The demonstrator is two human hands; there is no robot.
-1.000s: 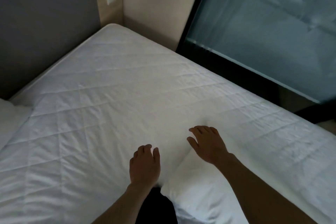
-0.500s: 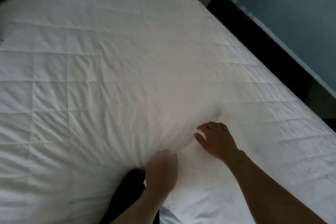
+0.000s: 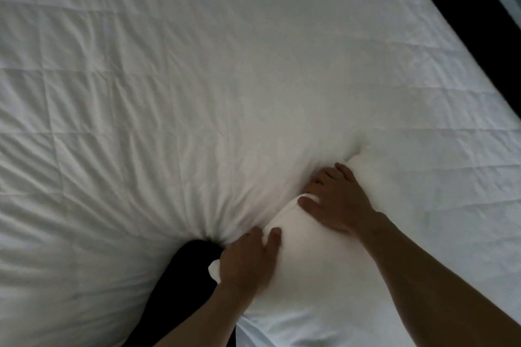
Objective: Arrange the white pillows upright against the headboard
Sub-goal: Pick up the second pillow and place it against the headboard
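Note:
A white pillow [image 3: 304,270] lies on the quilted white mattress [image 3: 174,87] at the lower middle, close to me. My left hand [image 3: 248,259] grips the pillow's near-left corner, fingers curled over its edge. My right hand [image 3: 338,203] clasps the pillow's far edge, thumb on top and fingers tucked beyond it. The mattress cover bunches into creases beside both hands. No headboard and no other pillow show in the head view.
A dark knee or leg [image 3: 191,270] presses into the mattress at the lower left of the pillow. The bed's right edge runs diagonally beside a black window frame [image 3: 479,8] at the top right.
The camera has tilted down, so wall, headboard and the left pillow left the view. Both hands went from resting flat and open to closing on the pillow's edge.

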